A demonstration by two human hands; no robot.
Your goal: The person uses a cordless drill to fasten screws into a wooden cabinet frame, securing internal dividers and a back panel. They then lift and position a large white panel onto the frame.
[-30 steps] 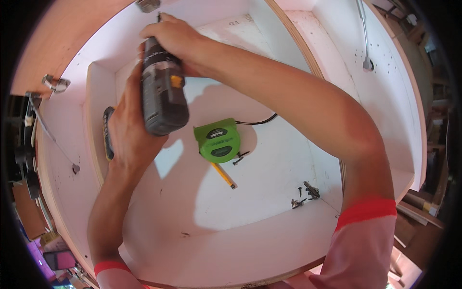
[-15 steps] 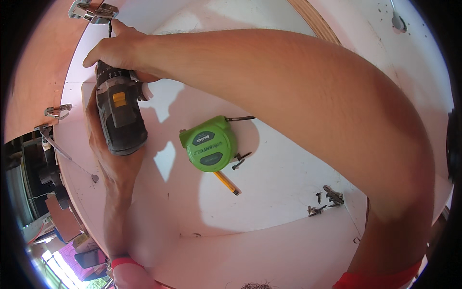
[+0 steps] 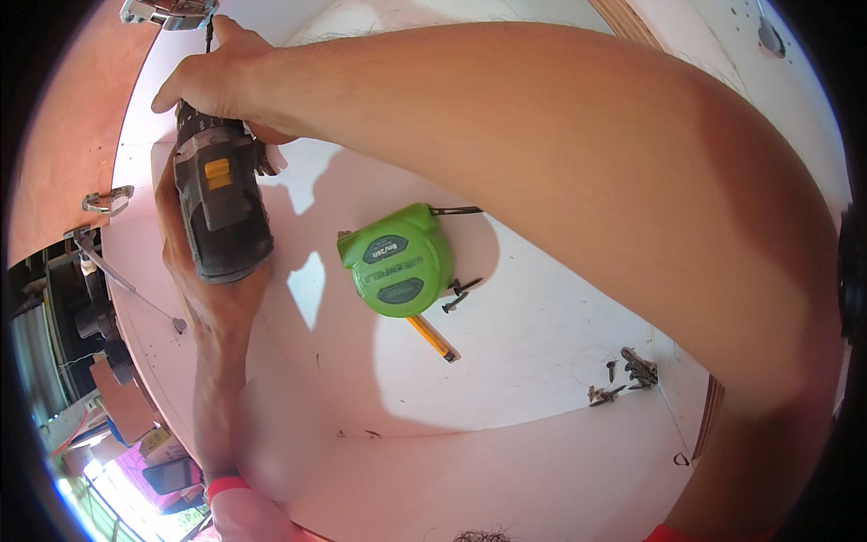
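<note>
My left hand (image 3: 221, 303) is closed around the handle of a black and grey cordless drill (image 3: 222, 208) with a yellow switch on top. The drill's body hides most of those fingers. My right hand (image 3: 221, 83) reaches across from the right and is closed about the front of the drill, at its chuck. Past it, a thin dark bit (image 3: 209, 36) reaches a metal cabinet hinge (image 3: 170, 13) on the edge of a wooden door (image 3: 77, 117). Whether the tip sits on a screw is too small to tell.
On the white panel (image 3: 515, 361) lie a green tape measure (image 3: 402, 262), a yellow pencil (image 3: 432, 338) partly under it, and loose dark screws (image 3: 459, 296). More screws (image 3: 639, 369) lie near the right corner. A second hinge (image 3: 108, 200) and a strut (image 3: 131, 280) are at the left.
The view has shifted slightly, with the tape measure and screws appearing a little farther right. Both hands stay on the drill, its bit still at the hinge.
</note>
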